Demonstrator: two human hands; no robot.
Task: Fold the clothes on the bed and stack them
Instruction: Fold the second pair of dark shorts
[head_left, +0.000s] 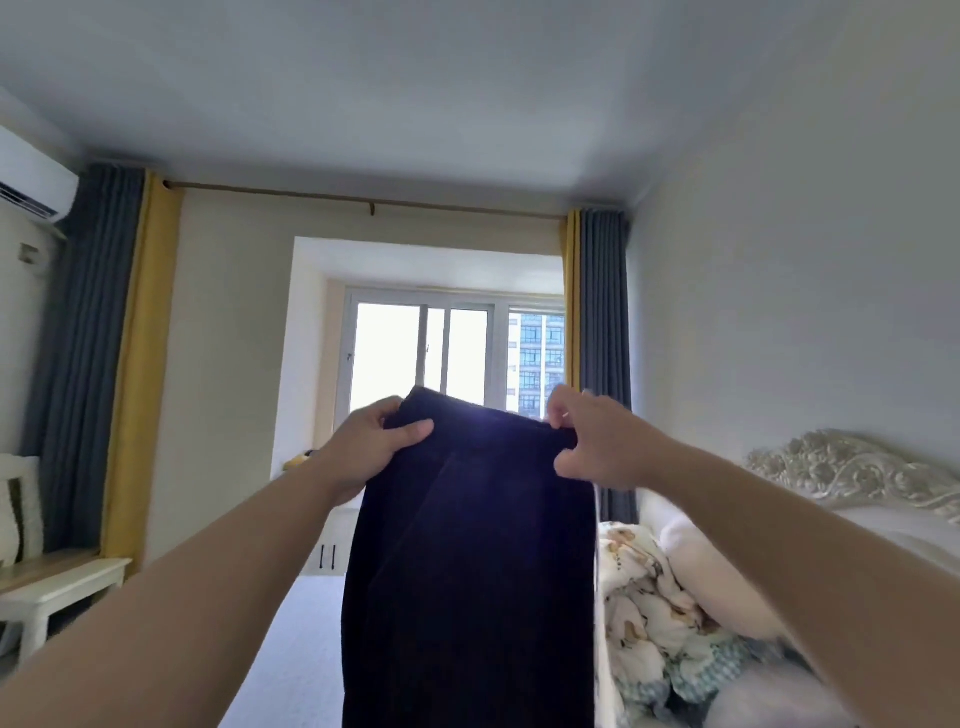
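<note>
Mid-frame, held up in front of the window (447, 348), dark garment (470, 561) hangs from both hands. Left hand (371, 447) fingers pinch its top left corner; right hand (597, 441) fingers pinch the top right edge. No readable label or writing on it. Fabric too dark to make out detail; lower end cut off by frame bottom. Bed (883, 535) at right, with a blurred floral heap (649, 613) partly hidden behind the right forearm.
</note>
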